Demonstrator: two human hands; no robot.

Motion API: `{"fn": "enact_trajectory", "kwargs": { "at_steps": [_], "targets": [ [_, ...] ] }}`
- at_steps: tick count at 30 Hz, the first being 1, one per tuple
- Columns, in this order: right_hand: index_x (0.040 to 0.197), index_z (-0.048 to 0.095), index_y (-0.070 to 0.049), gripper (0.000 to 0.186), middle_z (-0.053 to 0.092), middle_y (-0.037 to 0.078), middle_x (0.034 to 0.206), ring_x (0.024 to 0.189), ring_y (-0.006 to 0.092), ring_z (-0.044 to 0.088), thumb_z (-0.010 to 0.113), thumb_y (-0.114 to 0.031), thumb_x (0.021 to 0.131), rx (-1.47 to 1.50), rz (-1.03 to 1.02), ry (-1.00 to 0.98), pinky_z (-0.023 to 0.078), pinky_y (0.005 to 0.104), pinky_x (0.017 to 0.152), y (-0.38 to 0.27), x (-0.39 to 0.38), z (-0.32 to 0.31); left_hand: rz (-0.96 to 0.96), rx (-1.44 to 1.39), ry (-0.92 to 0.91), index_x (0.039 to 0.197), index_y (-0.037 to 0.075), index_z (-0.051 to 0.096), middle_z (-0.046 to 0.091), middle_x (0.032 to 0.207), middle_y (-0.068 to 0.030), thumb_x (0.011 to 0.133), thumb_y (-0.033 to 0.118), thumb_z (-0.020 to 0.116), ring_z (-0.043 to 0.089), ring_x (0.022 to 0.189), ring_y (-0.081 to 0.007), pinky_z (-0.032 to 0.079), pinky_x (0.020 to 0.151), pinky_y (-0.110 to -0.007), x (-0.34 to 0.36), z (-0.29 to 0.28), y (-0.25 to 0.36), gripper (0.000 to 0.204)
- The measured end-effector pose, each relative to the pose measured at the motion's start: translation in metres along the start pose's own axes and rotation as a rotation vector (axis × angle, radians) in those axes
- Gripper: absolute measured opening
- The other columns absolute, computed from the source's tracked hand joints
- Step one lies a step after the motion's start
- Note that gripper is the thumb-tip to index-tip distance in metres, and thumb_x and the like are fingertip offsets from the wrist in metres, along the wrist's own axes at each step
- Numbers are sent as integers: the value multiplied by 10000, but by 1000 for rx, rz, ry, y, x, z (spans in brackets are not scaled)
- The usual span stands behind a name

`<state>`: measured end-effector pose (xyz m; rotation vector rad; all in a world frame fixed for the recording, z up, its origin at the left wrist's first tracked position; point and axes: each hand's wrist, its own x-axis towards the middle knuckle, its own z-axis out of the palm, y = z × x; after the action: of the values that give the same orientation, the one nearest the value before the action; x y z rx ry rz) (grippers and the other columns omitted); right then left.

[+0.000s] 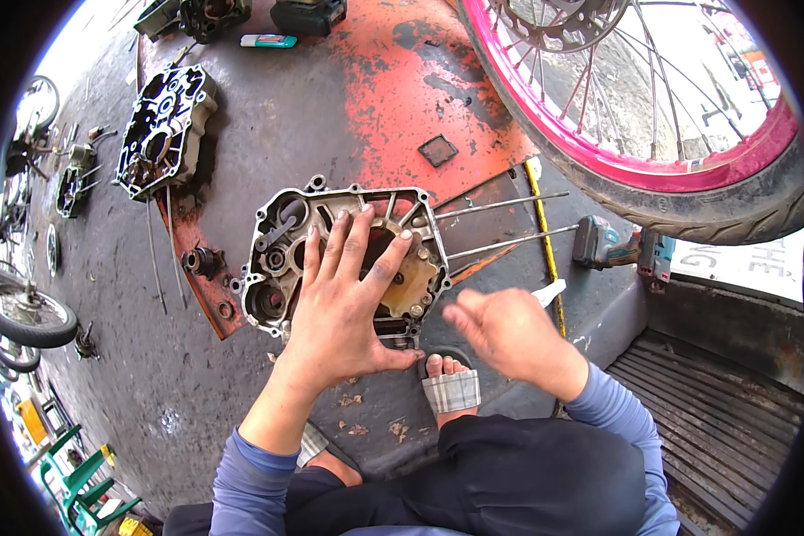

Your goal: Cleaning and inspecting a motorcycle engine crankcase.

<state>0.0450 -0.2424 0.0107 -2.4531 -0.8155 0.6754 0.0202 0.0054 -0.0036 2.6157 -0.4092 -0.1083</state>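
A metal engine crankcase half (pixel 406 205) lies in front of me with its open side up, two long studs (pixel 509 239) sticking out to its right. My left hand (pixel 335 308) rests on it with the fingers spread over the inner ribs and the thumb stretched out near the lower edge. Just right of the casing, my right hand (pixel 509 335) is closed in a fist, apart from it. Whatever that fist may hold is hidden. A white tip (pixel 549 292) shows just beyond it; I cannot tell whether it belongs to something in the hand.
Another crankcase half (pixel 165 129) stands at the far left. A pink-rimmed wheel (pixel 688 174) fills the upper right, above a teal cordless power tool (pixel 612 243). A worn red metal sheet (pixel 393 98) lies under the parts. My sandalled foot (pixel 451 389) is close below the casing.
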Motion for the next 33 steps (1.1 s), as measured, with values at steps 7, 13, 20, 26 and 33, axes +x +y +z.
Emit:
{"fn": "enact_trajectory", "kwargs": {
  "at_steps": [7,13,20,26,33],
  "targets": [
    [899,613,-83,335,649,180,641,670,438,690,582,-368,1072,-113,82,46,526,564,592,-2,4,-6,-7,4,0,1594,174,453,316,1691,-224,471,564,950,307,1556,-467,166,1285,-632,-1,1,-1,1288],
    [886,609,-88,342,641,171,626,654,428,688,586,-377,1068,-48,35,6,525,556,583,-6,3,-7,-14,-2,-6,1599,182,451,311,1695,-222,469,564,950,305,1558,-465,166,1285,-632,-1,1,0,1292],
    [878,619,-82,350,663,162,641,655,427,695,587,-377,1065,-87,25,18,533,551,586,-8,5,-6,-11,14,-14,1600,182,446,302,1699,-220,466,560,950,303,1559,-465,168,1286,-631,-1,1,-1,1297],
    [894,625,-71,340,681,184,670,688,437,707,577,-355,1074,-19,13,-24,542,558,605,-11,5,-3,-17,4,-15,1596,180,451,302,1700,-217,461,545,954,302,1560,-463,166,1287,-630,-1,0,0,1294],
    [924,635,-44,362,672,215,680,697,458,697,563,-361,1084,76,41,-88,538,569,609,-15,1,8,-20,2,-8,1597,188,451,309,1699,-210,457,535,954,299,1563,-464,169,1287,-629,-1,1,0,1293]
  ]
}}
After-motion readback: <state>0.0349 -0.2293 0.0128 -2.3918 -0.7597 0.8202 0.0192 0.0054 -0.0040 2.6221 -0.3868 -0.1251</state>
